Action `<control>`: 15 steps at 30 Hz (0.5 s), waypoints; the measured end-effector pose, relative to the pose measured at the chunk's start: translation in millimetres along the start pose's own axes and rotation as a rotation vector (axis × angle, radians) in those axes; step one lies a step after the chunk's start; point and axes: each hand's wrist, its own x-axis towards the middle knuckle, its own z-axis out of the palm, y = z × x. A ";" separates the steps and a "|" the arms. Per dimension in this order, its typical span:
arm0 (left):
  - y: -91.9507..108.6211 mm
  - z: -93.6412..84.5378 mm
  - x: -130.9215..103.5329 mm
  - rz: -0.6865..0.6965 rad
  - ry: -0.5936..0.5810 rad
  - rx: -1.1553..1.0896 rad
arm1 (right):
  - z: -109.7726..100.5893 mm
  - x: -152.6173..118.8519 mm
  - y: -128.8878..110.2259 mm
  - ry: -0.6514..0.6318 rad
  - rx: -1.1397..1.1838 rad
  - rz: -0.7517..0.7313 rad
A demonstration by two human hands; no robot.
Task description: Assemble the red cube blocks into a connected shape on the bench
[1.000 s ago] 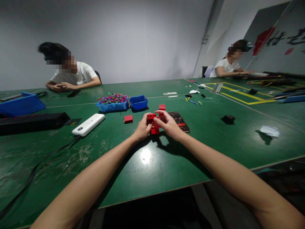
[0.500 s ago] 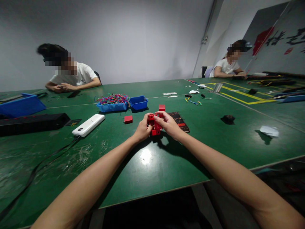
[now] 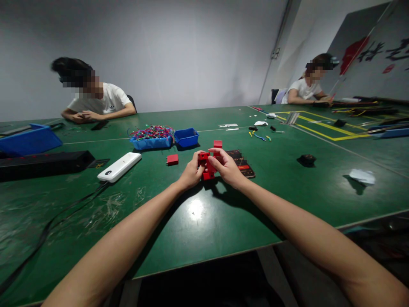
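Above the table, close to its front, my left hand [image 3: 191, 171] has its fingers closed round the left side of a red blocky plastic piece [image 3: 209, 167]. My right hand [image 3: 227, 167] grips the same piece from the right, thumb pressed on the near side and fingers curled over the top. Holes show in its upper face; the fingers hide much of the rest. Just behind my hands is a red block [image 3: 217, 144]; whether it joins the held piece I cannot tell. A phone [image 3: 245, 167] with a lit screen lies beside my right hand. Another red block [image 3: 172, 160] rests to the left.
A blue tray of coloured wires [image 3: 151, 144] stands beside a small blue bin [image 3: 186, 138]. To the left are a white power bank [image 3: 119, 167] with a cable and a black power strip [image 3: 44, 165]. Two people sit across the green table [image 3: 198, 238].
My right thumb and fingers have shifted slightly on the red piece, the thumb a little lower and to the right. Both hands keep their hold in nearly the same place.
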 end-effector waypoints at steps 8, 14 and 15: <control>2.0 -1.2 -1.9 0.025 -0.009 -0.002 | -0.8 -0.9 -2.3 -0.061 -0.070 -0.037; -3.1 -4.7 0.3 -0.037 -0.062 -0.117 | -4.4 2.0 -0.1 -0.027 -0.159 -0.056; -4.8 -4.6 1.1 -0.045 -0.063 -0.148 | -5.0 2.6 1.1 -0.017 -0.184 -0.055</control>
